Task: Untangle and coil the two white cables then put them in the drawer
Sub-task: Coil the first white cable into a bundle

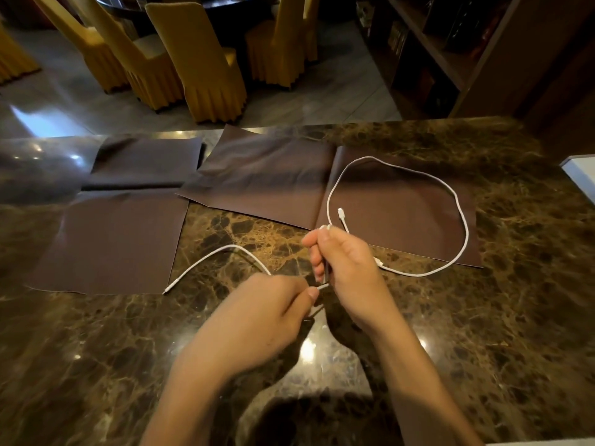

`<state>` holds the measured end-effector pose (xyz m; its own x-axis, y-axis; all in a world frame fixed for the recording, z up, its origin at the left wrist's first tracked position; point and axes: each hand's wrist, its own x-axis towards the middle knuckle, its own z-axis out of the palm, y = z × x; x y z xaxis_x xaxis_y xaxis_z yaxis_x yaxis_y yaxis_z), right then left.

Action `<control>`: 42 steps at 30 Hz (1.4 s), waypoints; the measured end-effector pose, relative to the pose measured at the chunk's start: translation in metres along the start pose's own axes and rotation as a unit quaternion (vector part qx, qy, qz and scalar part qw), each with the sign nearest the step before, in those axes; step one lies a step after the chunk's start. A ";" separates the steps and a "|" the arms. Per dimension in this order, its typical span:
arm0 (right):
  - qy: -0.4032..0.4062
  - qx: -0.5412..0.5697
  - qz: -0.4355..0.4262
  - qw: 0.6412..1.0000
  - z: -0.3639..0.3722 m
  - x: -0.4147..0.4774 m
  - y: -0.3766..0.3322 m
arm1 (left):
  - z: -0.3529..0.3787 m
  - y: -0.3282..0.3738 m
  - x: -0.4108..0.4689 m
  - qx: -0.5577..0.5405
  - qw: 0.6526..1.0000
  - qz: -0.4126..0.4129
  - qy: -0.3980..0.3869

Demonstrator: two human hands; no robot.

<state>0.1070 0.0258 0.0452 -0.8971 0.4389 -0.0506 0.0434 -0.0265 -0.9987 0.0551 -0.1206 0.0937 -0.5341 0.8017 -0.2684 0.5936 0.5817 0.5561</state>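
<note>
Two white cables lie on a brown marble counter (515,317). One cable (463,220) forms a wide open loop on a brown mat at the right, its plug (341,213) resting inside the loop. The other cable (219,252) arches over the marble from a plug end (167,289) at the left toward my hands. My left hand (257,317) pinches this cable between thumb and fingers. My right hand (347,265), just to the right and touching close, is closed around a bunched part of the same cable. Which strands pass inside the fists is hidden.
Brown mats cover the counter: one at the left (112,239), one in the middle (264,178), one further back left (145,162). Yellow-covered chairs (199,59) stand beyond the far edge. Dark shelving (450,43) rises at the back right. A white edge (579,175) shows at the right.
</note>
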 end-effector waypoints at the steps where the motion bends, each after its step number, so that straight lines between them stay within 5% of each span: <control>1: -0.017 -0.028 0.000 0.999 0.000 -0.001 -0.001 | -0.007 -0.001 0.000 0.007 1.000 0.000 -0.004; 6: -0.088 -0.127 -0.021 0.988 0.008 -0.003 -0.003 | -0.039 -0.006 0.005 0.070 0.997 0.035 0.004; 12: -0.136 -0.055 0.044 0.988 0.020 -0.011 -0.008 | -0.065 -0.009 0.021 0.102 0.991 0.079 0.029; 17: -0.182 0.039 0.049 0.981 0.017 -0.011 -0.009 | -0.065 -0.018 0.037 0.002 0.991 0.129 0.045; 25: -0.210 0.308 0.082 0.924 0.013 -0.014 -0.020 | -0.026 -0.041 0.052 -0.207 0.947 0.149 0.193; 34: -0.154 0.406 0.044 0.900 0.001 -0.007 -0.032 | -0.011 -0.057 0.036 -0.329 0.923 0.157 0.126; 42: -0.114 0.419 0.030 0.901 -0.014 -0.004 -0.039 | -0.037 -0.095 0.032 -0.646 0.754 0.049 0.109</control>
<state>0.1153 0.0373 0.0846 -0.9751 0.2216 -0.0061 -0.1672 -0.7534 -0.6360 -0.0406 -0.1557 0.0611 -0.6956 0.7085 -0.1186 -0.3697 -0.2115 0.9047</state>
